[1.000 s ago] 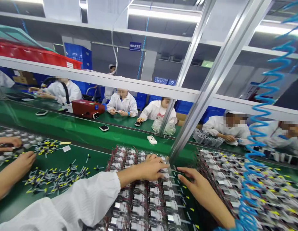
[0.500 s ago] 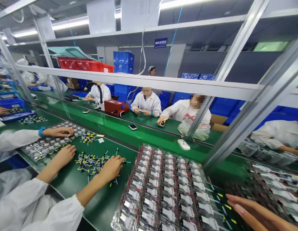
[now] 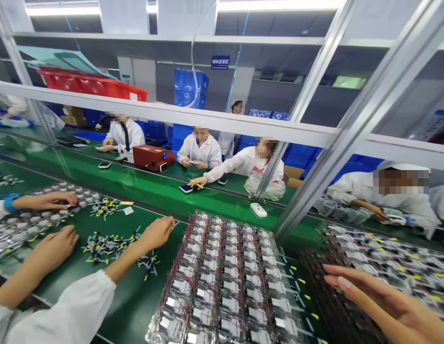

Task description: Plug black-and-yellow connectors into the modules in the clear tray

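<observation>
The small blue sign (image 3: 220,62) at the back — white characters — reads 物料放置区.

My electronics assembly line, green conveyor belt (image 3: 136,184), rows of wired parts (image 3: 222,282), co-workers in white smocks (image 3: 199,150), stacked blue crates (image 3: 191,88)

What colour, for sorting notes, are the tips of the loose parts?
Yellow: the loose parts, best in the head view.

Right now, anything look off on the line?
Mainly one thing: loose yellow-tipped wired pieces lie in a scattered heap on the green conveyor belt, by the left hand, unlike the orderly rows of wired packs beside them. A small white device also sits alone on the belt.
</observation>
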Tool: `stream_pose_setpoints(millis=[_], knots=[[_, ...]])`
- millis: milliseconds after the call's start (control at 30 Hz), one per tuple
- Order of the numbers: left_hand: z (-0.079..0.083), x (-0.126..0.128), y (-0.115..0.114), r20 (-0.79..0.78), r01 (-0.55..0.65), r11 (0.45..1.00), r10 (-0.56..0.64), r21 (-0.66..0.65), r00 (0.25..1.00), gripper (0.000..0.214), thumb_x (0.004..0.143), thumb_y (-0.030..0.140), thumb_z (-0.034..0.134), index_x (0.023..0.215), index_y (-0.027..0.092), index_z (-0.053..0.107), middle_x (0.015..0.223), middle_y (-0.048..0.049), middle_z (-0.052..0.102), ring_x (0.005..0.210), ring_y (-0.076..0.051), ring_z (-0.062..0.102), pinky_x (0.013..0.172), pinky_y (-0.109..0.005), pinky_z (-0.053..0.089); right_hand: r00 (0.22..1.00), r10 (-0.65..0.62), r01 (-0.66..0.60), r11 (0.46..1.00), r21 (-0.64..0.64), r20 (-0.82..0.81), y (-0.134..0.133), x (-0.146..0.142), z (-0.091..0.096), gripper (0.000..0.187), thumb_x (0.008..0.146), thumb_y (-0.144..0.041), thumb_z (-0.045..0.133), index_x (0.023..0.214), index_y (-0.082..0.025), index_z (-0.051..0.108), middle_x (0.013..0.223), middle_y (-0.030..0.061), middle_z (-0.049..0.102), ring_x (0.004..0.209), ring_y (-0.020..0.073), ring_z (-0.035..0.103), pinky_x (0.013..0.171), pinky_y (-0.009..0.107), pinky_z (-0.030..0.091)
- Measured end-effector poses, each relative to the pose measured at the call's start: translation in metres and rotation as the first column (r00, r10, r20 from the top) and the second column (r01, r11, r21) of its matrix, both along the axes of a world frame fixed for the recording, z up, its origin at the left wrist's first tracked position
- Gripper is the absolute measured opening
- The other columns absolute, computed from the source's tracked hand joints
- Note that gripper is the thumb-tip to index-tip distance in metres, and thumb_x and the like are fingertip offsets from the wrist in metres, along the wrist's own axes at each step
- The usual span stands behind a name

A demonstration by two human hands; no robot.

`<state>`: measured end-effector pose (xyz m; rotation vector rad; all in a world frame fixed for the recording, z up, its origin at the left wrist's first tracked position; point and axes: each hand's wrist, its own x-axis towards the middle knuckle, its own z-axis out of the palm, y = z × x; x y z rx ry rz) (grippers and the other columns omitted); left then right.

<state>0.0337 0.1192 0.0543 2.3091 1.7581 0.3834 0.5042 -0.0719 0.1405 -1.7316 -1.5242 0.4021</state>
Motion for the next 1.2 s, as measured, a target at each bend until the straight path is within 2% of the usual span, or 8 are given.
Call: stream_pose_setpoints(millis=[67, 167, 333, 467, 700, 800, 900, 1200], knots=[[0.033, 0.015, -0.010, 0.289, 0.079, 0.997, -0.073, -0.009, 0.954, 0.015, 0.094, 0.028, 0.046, 0.097, 0.021, 0.059, 0.093, -0.0050, 0.069, 0.090, -0.021, 0.063, 0.084, -0.033, 0.049, 0.998, 0.016, -0.020, 0.996, -0.086, -0.055, -0.003, -0.018, 0.017, 0.063, 0.068, -0.083, 0.066, 0.097, -0.029, 0.082, 0.102, 0.0101, 0.079, 0.096, 0.0322, 0.076, 0.078, 0.032, 0.065], [0.087, 0.067, -0.039, 0.589, 0.308, 0.951, -0.236, -0.024, 0.773, 0.017, 0.090, 0.037, 0.055, 0.090, 0.021, 0.059, 0.088, -0.0013, 0.068, 0.085, -0.018, 0.063, 0.077, -0.028, 0.048, 0.979, 0.104, -0.124, 0.986, -0.109, -0.173, 0.002, -0.053, 0.030, 0.065, 0.073, -0.079, 0.067, 0.111, -0.026, 0.076, 0.107, 0.0107, 0.078, 0.097, 0.0304, 0.075, 0.087, 0.036, 0.063], [0.130, 0.170, -0.077, 0.712, 0.614, 0.789, -0.441, 0.018, 0.546, 0.011, 0.085, 0.029, 0.063, 0.087, 0.018, 0.064, 0.079, 0.0009, 0.066, 0.074, -0.014, 0.060, 0.070, -0.026, 0.045, 0.856, 0.311, -0.344, 0.939, -0.008, -0.413, 0.026, -0.095, 0.023, 0.066, 0.081, -0.069, 0.071, 0.129, -0.024, 0.063, 0.107, 0.0103, 0.077, 0.099, 0.0265, 0.072, 0.086, 0.039, 0.061], [0.126, 0.212, -0.078, 0.774, 0.653, 0.747, -0.485, 0.124, 0.407, 0.010, 0.087, 0.027, 0.065, 0.085, 0.018, 0.064, 0.081, 0.0008, 0.066, 0.079, -0.013, 0.062, 0.077, -0.026, 0.048, 0.870, 0.245, -0.208, 0.969, 0.131, -0.428, 0.033, -0.092, 0.015, 0.055, 0.082, -0.068, 0.073, 0.114, -0.023, 0.067, 0.105, 0.0088, 0.075, 0.091, 0.0241, 0.070, 0.079, 0.037, 0.059], [0.105, 0.227, -0.064, 0.693, 0.692, 0.708, -0.570, 0.141, 0.442, 0.017, 0.090, 0.030, 0.067, 0.102, 0.018, 0.066, 0.102, -0.0040, 0.069, 0.091, -0.016, 0.064, 0.087, -0.032, 0.052, 0.877, 0.179, -0.174, 0.983, 0.052, -0.445, 0.034, -0.065, 0.006, 0.051, 0.078, -0.065, 0.078, 0.107, -0.024, 0.069, 0.099, 0.0073, 0.074, 0.089, 0.0232, 0.068, 0.078, 0.034, 0.056], [0.086, 0.229, -0.041, 0.459, 0.740, 0.660, -0.700, 0.125, 0.547, 0.028, 0.094, 0.021, 0.059, 0.122, 0.019, 0.061, 0.114, -0.0077, 0.068, 0.100, -0.019, 0.063, 0.093, -0.035, 0.050, 0.921, 0.140, -0.146, 0.989, 0.012, -0.363, 0.049, -0.041, -0.006, 0.054, 0.074, -0.069, 0.077, 0.097, -0.020, 0.072, 0.089, 0.0077, 0.073, 0.083, 0.0237, 0.066, 0.073, 0.033, 0.054], [0.064, 0.235, -0.015, 0.054, 0.773, 0.631, -0.776, 0.061, 0.629, 0.035, 0.094, 0.009, 0.046, 0.119, 0.020, 0.067, 0.120, -0.0100, 0.066, 0.109, -0.024, 0.059, 0.100, -0.039, 0.045, 0.965, 0.120, -0.126, 0.992, -0.010, -0.235, 0.072, -0.013, -0.026, 0.055, 0.074, -0.069, 0.074, 0.094, -0.018, 0.075, 0.078, 0.0073, 0.071, 0.076, 0.0238, 0.064, 0.068, 0.033, 0.050], [0.034, 0.271, 0.017, -0.313, 0.874, 0.483, -0.824, 0.050, 0.473, 0.042, 0.093, 0.015, 0.051, 0.130, 0.030, 0.065, 0.116, -0.0097, 0.063, 0.101, -0.026, 0.058, 0.086, -0.036, 0.047, 0.996, 0.032, -0.041, 0.994, -0.106, -0.084, 0.125, 0.018, -0.095, 0.031, 0.072, -0.047, 0.070, 0.085, -0.020, 0.078, 0.071, 0.0029, 0.069, 0.066, 0.0191, 0.058, 0.062, 0.030, 0.044]])
